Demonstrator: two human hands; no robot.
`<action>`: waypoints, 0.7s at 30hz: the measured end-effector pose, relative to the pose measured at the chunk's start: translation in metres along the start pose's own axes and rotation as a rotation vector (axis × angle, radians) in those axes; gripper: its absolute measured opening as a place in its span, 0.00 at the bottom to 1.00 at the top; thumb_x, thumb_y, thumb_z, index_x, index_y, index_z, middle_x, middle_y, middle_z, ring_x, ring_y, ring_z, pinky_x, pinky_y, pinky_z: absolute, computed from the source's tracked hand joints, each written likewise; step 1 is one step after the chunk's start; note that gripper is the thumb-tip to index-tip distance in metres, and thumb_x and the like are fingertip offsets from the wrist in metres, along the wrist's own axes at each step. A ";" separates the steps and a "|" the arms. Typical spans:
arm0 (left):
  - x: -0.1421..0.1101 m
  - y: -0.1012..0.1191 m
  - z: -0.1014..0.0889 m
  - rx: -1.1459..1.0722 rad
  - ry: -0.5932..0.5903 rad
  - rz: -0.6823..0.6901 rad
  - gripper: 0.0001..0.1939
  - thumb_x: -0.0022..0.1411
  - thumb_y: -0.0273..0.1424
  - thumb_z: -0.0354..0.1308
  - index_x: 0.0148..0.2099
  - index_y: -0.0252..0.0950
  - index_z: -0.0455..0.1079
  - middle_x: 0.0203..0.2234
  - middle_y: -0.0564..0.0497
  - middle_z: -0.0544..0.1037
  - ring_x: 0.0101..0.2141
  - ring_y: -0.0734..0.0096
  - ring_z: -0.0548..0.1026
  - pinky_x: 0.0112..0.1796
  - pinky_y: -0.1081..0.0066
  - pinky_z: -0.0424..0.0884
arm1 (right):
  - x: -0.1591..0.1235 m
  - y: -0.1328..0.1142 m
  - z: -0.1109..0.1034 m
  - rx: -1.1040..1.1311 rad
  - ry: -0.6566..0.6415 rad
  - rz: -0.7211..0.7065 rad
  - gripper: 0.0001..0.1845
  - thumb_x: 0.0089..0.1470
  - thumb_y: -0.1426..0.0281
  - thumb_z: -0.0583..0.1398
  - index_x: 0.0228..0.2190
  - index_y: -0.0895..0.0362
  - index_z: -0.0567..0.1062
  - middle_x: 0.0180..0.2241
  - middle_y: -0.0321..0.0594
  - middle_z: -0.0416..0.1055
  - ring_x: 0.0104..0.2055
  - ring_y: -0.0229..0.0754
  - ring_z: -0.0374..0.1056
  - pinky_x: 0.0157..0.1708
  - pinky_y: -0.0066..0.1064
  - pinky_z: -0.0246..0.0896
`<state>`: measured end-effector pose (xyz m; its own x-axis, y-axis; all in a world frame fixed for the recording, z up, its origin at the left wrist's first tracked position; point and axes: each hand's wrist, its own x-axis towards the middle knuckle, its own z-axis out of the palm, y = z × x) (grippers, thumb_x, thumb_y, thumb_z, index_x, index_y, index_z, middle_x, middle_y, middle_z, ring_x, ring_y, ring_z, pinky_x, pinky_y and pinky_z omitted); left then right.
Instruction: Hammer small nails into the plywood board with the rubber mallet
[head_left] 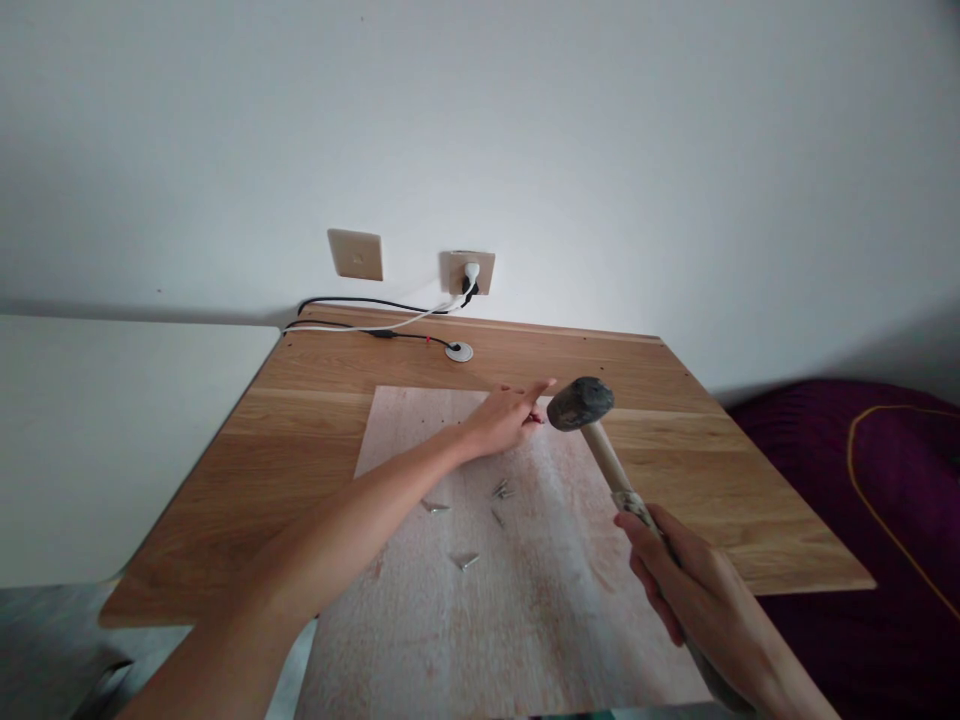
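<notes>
My right hand (694, 580) is wrapped round the handle of a mallet (579, 404) with a dark, rounded head and a pale wooden shaft. The head is raised, just right of my left hand (508, 418). That hand rests near the far edge of a pale wooden board (517, 630), its fingers drawn together in a pinch and one digit pointing outward. Whatever sits between the fingertips is too small to make out. Several loose metal screws or nails (502, 489) lie on the board, among them one (469, 561) nearer to me and another (436, 508) beside my left forearm.
Beneath the board is a wooden tabletop (300, 430). Behind it, black and white cables (375, 328) run to a wall socket (480, 272) and a round grommet (459, 352). A white surface (112, 440) adjoins at left; purple fabric (825, 460) lies at right.
</notes>
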<state>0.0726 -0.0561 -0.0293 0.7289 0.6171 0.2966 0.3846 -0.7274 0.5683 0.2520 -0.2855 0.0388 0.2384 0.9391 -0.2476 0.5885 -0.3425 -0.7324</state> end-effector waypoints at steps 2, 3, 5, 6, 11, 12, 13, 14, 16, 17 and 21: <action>0.000 0.000 0.000 -0.001 0.002 0.002 0.36 0.69 0.21 0.60 0.75 0.33 0.54 0.46 0.44 0.87 0.50 0.61 0.84 0.59 0.57 0.70 | 0.002 -0.001 0.003 0.000 0.013 -0.002 0.27 0.70 0.44 0.51 0.28 0.49 0.65 0.15 0.25 0.61 0.15 0.35 0.57 0.19 0.29 0.53; 0.000 0.000 0.000 -0.001 0.002 0.004 0.36 0.69 0.21 0.60 0.75 0.33 0.54 0.46 0.44 0.87 0.51 0.61 0.84 0.59 0.57 0.70 | 0.003 -0.002 0.006 -0.002 0.014 -0.001 0.26 0.70 0.45 0.51 0.28 0.49 0.65 0.15 0.24 0.61 0.14 0.35 0.57 0.19 0.29 0.53; -0.001 0.000 -0.001 -0.003 0.001 0.008 0.37 0.69 0.21 0.60 0.75 0.33 0.53 0.46 0.43 0.87 0.51 0.61 0.83 0.59 0.58 0.70 | 0.005 -0.003 0.010 -0.006 0.013 0.001 0.25 0.70 0.46 0.51 0.28 0.49 0.64 0.14 0.24 0.60 0.14 0.35 0.57 0.18 0.29 0.52; -0.001 0.000 -0.002 -0.004 0.001 0.009 0.37 0.69 0.21 0.60 0.76 0.33 0.53 0.46 0.44 0.87 0.51 0.61 0.83 0.59 0.58 0.70 | 0.005 -0.004 0.011 -0.006 0.013 0.001 0.25 0.70 0.46 0.51 0.28 0.49 0.64 0.15 0.24 0.60 0.14 0.34 0.57 0.18 0.29 0.52; -0.001 0.001 -0.003 -0.003 0.001 0.000 0.36 0.70 0.23 0.60 0.75 0.33 0.54 0.45 0.44 0.87 0.51 0.60 0.83 0.60 0.56 0.68 | 0.000 -0.006 0.007 0.003 0.031 -0.002 0.27 0.69 0.43 0.52 0.27 0.49 0.65 0.14 0.24 0.60 0.14 0.35 0.58 0.18 0.29 0.54; -0.001 0.001 -0.003 -0.004 0.000 -0.002 0.35 0.70 0.22 0.60 0.75 0.32 0.55 0.45 0.43 0.87 0.51 0.60 0.83 0.60 0.56 0.68 | -0.001 -0.006 0.006 0.005 0.035 -0.003 0.27 0.69 0.43 0.52 0.27 0.49 0.65 0.14 0.24 0.60 0.14 0.35 0.59 0.19 0.29 0.55; -0.001 0.001 -0.003 -0.005 -0.001 -0.003 0.35 0.70 0.22 0.60 0.75 0.32 0.55 0.45 0.43 0.87 0.51 0.60 0.83 0.60 0.55 0.68 | -0.001 -0.006 0.005 0.008 0.037 -0.003 0.27 0.69 0.43 0.52 0.27 0.49 0.65 0.14 0.24 0.60 0.14 0.35 0.59 0.19 0.29 0.55; -0.001 0.002 -0.003 -0.007 -0.002 -0.004 0.35 0.70 0.22 0.60 0.75 0.32 0.55 0.45 0.43 0.87 0.51 0.60 0.83 0.60 0.55 0.68 | 0.000 -0.005 0.006 0.012 0.036 -0.003 0.28 0.69 0.43 0.52 0.27 0.49 0.65 0.14 0.25 0.60 0.14 0.35 0.58 0.18 0.29 0.54; -0.001 0.002 -0.003 -0.014 -0.003 -0.003 0.35 0.70 0.22 0.60 0.75 0.32 0.56 0.45 0.43 0.87 0.50 0.60 0.84 0.60 0.55 0.69 | 0.003 -0.001 0.008 0.022 0.024 -0.001 0.27 0.69 0.43 0.51 0.27 0.49 0.65 0.15 0.25 0.61 0.14 0.34 0.57 0.17 0.29 0.52; -0.001 0.002 -0.003 -0.018 -0.004 -0.003 0.35 0.70 0.22 0.61 0.75 0.32 0.56 0.45 0.43 0.87 0.50 0.61 0.84 0.59 0.55 0.69 | 0.005 0.001 0.010 0.027 0.016 0.003 0.27 0.69 0.43 0.51 0.28 0.49 0.66 0.15 0.25 0.61 0.14 0.34 0.57 0.17 0.29 0.51; -0.001 0.001 -0.002 -0.030 0.006 -0.001 0.35 0.70 0.22 0.61 0.75 0.32 0.56 0.45 0.44 0.87 0.50 0.61 0.84 0.59 0.56 0.70 | 0.006 0.007 0.009 0.064 0.011 0.022 0.29 0.67 0.39 0.52 0.29 0.50 0.65 0.16 0.25 0.60 0.14 0.33 0.56 0.16 0.27 0.52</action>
<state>0.0712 -0.0569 -0.0278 0.7253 0.6193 0.3006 0.3676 -0.7176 0.5916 0.2505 -0.2821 0.0263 0.2589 0.9309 -0.2576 0.5327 -0.3601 -0.7659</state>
